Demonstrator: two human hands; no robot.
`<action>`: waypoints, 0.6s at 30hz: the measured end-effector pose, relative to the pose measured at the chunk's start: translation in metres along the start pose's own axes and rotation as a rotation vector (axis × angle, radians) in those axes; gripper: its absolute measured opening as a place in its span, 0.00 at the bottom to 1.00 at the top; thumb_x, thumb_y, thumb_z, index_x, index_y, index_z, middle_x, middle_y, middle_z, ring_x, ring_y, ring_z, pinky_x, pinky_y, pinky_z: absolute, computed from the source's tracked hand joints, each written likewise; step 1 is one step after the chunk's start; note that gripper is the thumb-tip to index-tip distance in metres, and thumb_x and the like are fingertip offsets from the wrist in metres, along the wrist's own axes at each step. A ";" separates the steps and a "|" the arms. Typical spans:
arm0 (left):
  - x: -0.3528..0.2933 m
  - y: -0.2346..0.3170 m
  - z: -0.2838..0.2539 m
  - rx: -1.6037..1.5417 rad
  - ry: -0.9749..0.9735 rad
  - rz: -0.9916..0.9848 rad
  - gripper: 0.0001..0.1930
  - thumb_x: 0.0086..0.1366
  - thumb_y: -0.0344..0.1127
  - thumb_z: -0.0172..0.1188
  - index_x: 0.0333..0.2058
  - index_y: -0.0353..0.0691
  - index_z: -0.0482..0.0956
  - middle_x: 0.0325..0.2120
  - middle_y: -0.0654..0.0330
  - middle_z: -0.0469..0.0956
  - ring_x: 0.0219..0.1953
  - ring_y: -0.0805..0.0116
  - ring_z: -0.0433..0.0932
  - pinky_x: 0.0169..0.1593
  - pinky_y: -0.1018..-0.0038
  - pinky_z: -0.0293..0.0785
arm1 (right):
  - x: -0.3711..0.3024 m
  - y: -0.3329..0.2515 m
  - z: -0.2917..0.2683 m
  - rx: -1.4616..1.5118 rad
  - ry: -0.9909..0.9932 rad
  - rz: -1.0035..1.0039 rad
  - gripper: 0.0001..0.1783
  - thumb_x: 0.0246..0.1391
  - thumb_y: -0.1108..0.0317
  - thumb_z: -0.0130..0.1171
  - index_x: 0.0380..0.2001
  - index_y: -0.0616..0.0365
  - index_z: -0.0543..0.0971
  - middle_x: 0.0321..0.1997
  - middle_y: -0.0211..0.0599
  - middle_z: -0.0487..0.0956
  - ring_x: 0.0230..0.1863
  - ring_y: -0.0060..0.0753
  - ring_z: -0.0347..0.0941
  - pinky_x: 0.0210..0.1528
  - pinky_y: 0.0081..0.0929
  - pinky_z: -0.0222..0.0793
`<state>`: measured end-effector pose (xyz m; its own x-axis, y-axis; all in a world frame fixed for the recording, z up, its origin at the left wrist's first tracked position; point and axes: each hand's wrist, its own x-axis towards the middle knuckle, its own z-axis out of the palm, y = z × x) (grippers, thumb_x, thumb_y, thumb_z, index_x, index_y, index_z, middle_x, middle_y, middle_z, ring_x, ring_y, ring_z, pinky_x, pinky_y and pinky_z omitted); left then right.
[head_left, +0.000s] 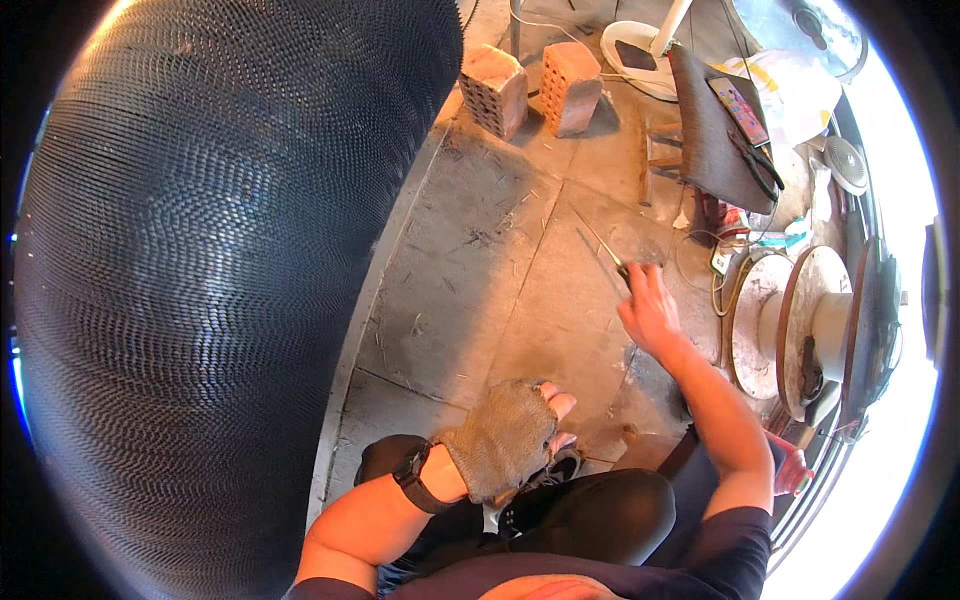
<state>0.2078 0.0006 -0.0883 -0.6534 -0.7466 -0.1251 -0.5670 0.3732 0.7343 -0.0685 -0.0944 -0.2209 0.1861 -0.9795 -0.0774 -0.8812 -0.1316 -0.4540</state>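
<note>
My right hand (650, 312) reaches out over the concrete floor (500, 290) and is shut on a thin pointed metal tool (600, 243), whose tip points up and to the left. My left hand (515, 435) wears a grey fingerless knitted glove and rests low near my knee, fingers loosely curled, holding nothing I can see. A black watch (415, 478) sits on that wrist. A huge dark woven mesh cylinder (210, 260) fills the left half of the view, well to the left of both hands.
Two bricks (530, 88) stand at the back of the floor. A dark board with a phone (740, 110) and scissors lies at upper right, above a wooden stool. A large spool (800, 330) and cables sit to the right. Short wire scraps litter the floor.
</note>
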 end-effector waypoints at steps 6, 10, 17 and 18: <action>-0.008 0.004 -0.006 -0.038 0.064 0.050 0.21 0.59 0.41 0.66 0.48 0.35 0.76 0.43 0.48 0.78 0.45 0.46 0.78 0.47 0.59 0.76 | 0.143 -0.008 0.082 0.026 0.209 0.016 0.26 0.54 0.69 0.56 0.56 0.65 0.68 0.50 0.61 0.70 0.49 0.66 0.72 0.51 0.53 0.71; -0.030 0.002 -0.019 0.044 -0.011 -0.024 0.22 0.59 0.40 0.66 0.48 0.34 0.75 0.43 0.48 0.78 0.45 0.46 0.78 0.47 0.58 0.76 | 0.182 -0.005 0.108 -0.027 0.127 0.153 0.26 0.53 0.69 0.58 0.55 0.65 0.68 0.50 0.61 0.70 0.50 0.65 0.72 0.53 0.52 0.71; -0.038 -0.002 -0.024 0.022 0.044 -0.062 0.22 0.59 0.41 0.65 0.48 0.34 0.75 0.43 0.48 0.78 0.44 0.46 0.78 0.47 0.58 0.76 | 0.165 -0.029 0.118 0.005 0.164 -0.031 0.27 0.52 0.70 0.56 0.56 0.64 0.69 0.49 0.59 0.70 0.50 0.64 0.72 0.52 0.50 0.72; -0.036 -0.005 -0.022 0.011 0.059 -0.052 0.22 0.60 0.41 0.65 0.48 0.34 0.75 0.43 0.48 0.78 0.44 0.46 0.78 0.47 0.58 0.76 | 0.163 -0.037 0.118 0.027 0.148 -0.069 0.27 0.52 0.70 0.56 0.57 0.65 0.69 0.49 0.60 0.70 0.50 0.64 0.72 0.52 0.50 0.72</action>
<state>0.2450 0.0133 -0.0725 -0.5924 -0.7962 -0.1225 -0.6050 0.3393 0.7203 0.0462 -0.2315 -0.3216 0.1776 -0.9804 0.0855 -0.8565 -0.1968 -0.4772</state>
